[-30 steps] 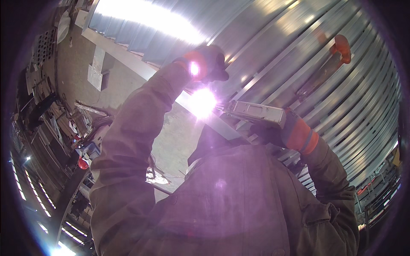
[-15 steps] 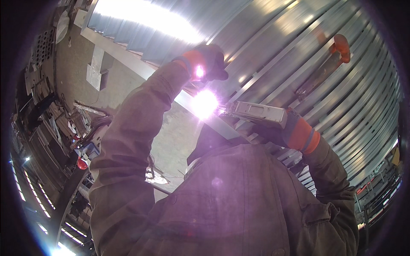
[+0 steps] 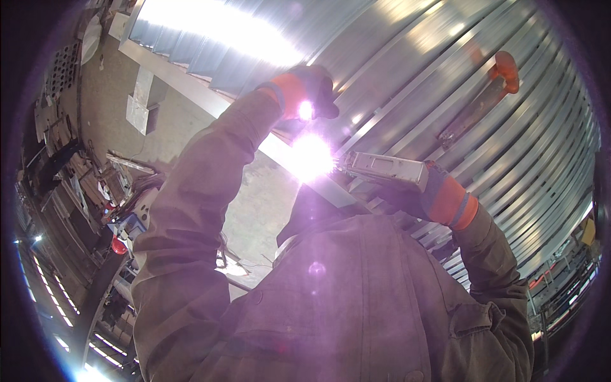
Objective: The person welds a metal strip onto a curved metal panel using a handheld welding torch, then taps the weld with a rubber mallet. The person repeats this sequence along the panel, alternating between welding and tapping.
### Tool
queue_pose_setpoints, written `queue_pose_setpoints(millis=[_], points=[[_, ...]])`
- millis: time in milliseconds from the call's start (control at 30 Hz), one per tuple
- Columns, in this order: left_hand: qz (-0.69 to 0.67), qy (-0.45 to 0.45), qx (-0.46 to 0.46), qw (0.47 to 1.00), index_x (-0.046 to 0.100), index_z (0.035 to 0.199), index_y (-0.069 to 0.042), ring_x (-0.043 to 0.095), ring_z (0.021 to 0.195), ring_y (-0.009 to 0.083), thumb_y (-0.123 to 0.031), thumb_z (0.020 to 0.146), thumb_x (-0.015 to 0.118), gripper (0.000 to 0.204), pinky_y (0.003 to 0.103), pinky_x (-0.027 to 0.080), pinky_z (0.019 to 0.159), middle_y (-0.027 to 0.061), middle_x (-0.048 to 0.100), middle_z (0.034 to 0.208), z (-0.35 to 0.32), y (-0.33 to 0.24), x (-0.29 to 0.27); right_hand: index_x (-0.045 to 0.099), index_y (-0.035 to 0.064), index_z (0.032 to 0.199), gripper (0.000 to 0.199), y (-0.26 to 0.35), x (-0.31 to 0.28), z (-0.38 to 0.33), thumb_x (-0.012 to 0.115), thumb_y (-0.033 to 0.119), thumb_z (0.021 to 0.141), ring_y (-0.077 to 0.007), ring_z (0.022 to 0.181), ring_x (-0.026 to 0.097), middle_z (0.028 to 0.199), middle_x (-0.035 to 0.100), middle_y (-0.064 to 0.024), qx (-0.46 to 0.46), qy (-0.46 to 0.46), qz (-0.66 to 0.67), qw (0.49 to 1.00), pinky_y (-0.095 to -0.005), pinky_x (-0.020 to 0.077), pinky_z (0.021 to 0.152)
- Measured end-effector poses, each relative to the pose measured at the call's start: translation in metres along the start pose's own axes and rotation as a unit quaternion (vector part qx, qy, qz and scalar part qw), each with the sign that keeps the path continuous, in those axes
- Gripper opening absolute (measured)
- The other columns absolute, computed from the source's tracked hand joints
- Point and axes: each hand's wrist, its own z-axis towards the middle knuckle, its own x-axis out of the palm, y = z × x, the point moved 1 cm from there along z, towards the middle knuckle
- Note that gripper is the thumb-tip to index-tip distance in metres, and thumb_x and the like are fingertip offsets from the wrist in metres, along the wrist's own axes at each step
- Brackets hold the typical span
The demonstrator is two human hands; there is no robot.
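A dazzling white-violet welding glare (image 3: 312,158) burns at the edge of a pale metal frame (image 3: 340,194) and hides the joint there. My right hand (image 3: 417,191), in an orange and dark glove, is closed around a boxy light-grey welding gun (image 3: 388,167). The gun's tip points left into the glare. Just above the light is my left hand (image 3: 304,92), gloved alike, its fingers curled near the ribbed metal panel (image 3: 407,83). Whatever those fingers grip, if anything, cannot be made out.
On the panel's right part lies a long brown tool (image 3: 477,114) with a bent orange end (image 3: 506,71). Scrap and metal pieces (image 3: 76,184) clutter the far left floor. A red round object (image 3: 119,245) sits among them. Racks (image 3: 563,293) stand at the right edge.
The glare has grown somewhat and shifted slightly right along the frame edge. Both hands and the welding gun stay almost in place.
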Motion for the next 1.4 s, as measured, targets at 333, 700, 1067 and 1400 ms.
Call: queue_pose_setpoints(millis=[333, 700, 1067, 1400], points=[[0.030, -0.012, -0.030, 0.999, 0.085, 0.095, -0.006, 0.076, 0.084, 0.0296, -0.044, 0.087, 0.073, 0.041, 0.046, 0.059, 0.079, 0.0130, 0.080, 0.089, 0.004, 0.000, 0.005, 0.050, 0.0036, 0.160, 0.054, -0.013, -0.004, -0.007, 0.063, 0.019, 0.110, -0.0198, 0.118, 0.069, 0.137, 0.069, -0.0142, 0.072, -0.063, -0.110, 0.989, -0.0345, 0.0598, 0.098], [-0.065, -0.049, 0.040, 0.996, 0.073, 0.073, -0.007, 0.067, 0.055, 0.0190, -0.041, 0.092, 0.071, 0.039, 0.038, 0.055, 0.056, 0.0047, 0.069, 0.063, 0.005, 0.018, 0.017, 0.060, 0.0068, 0.151, 0.048, 0.002, 0.011, 0.010, 0.071, 0.012, 0.105, -0.0168, 0.110, 0.073, 0.127, 0.076, -0.0092, -0.006, -0.052, -0.423, 0.905, -0.0343, 0.0614, 0.092], [-0.091, -0.160, -0.006, 0.983, 0.080, 0.093, -0.009, 0.070, 0.067, 0.0211, -0.044, 0.094, 0.076, 0.035, 0.039, 0.057, 0.068, 0.0061, 0.074, 0.075, -0.006, 0.023, 0.030, 0.073, 0.0033, 0.133, 0.042, 0.029, 0.029, -0.056, 0.085, 0.019, 0.095, -0.0239, 0.098, 0.080, 0.114, 0.081, -0.0146, -0.111, -0.118, -0.558, 0.814, -0.0366, 0.0640, 0.085], [-0.138, -0.065, -0.014, 0.988, 0.078, 0.084, -0.015, 0.058, 0.054, 0.0122, -0.038, 0.085, 0.091, 0.026, 0.030, 0.047, 0.049, -0.0006, 0.065, 0.067, 0.003, -0.040, 0.066, 0.072, 0.0022, 0.134, 0.042, -0.074, -0.005, -0.151, 0.084, 0.012, 0.095, -0.0236, 0.102, 0.078, 0.116, 0.079, -0.0148, -0.104, -0.226, -0.295, 0.923, -0.0364, 0.0641, 0.087]])
